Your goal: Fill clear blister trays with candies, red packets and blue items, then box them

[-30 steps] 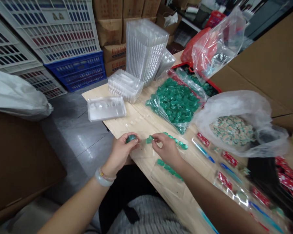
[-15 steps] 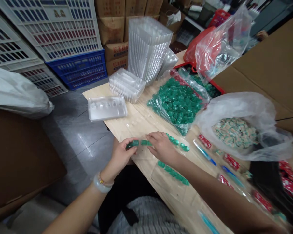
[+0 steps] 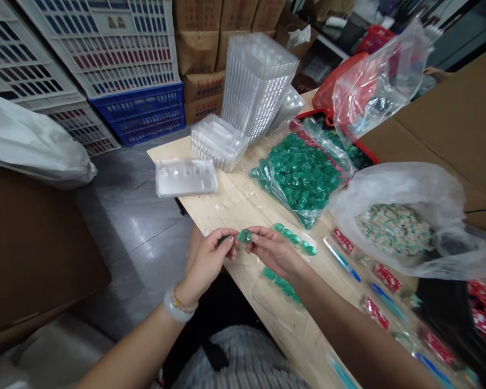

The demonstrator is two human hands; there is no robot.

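Note:
Between the fingertips of both hands is a small translucent green piece (image 3: 244, 235), held just above the table's near edge. My left hand (image 3: 210, 253) is closed, with a darker green bit showing between thumb and fingers. My right hand (image 3: 274, 249) pinches the piece from the other side. Just beyond it, a row of green pieces (image 3: 294, 239) lies in a clear plastic tray. Another green row (image 3: 281, 283) sits nearer to me, partly behind my right forearm. A clear bag of many green pieces (image 3: 303, 173) lies farther back.
Stacked clear trays (image 3: 259, 81) stand at the back, with a single clear tray (image 3: 186, 181) at the table's left corner. On the right are a white bag of small striped pieces (image 3: 397, 229), blue pens (image 3: 344, 259) and red dotted packets (image 3: 386, 276). Crates (image 3: 140, 113) stand behind.
My right hand has drawn back from the tray row and turned, now meeting the left at a green piece. The view has shifted slightly.

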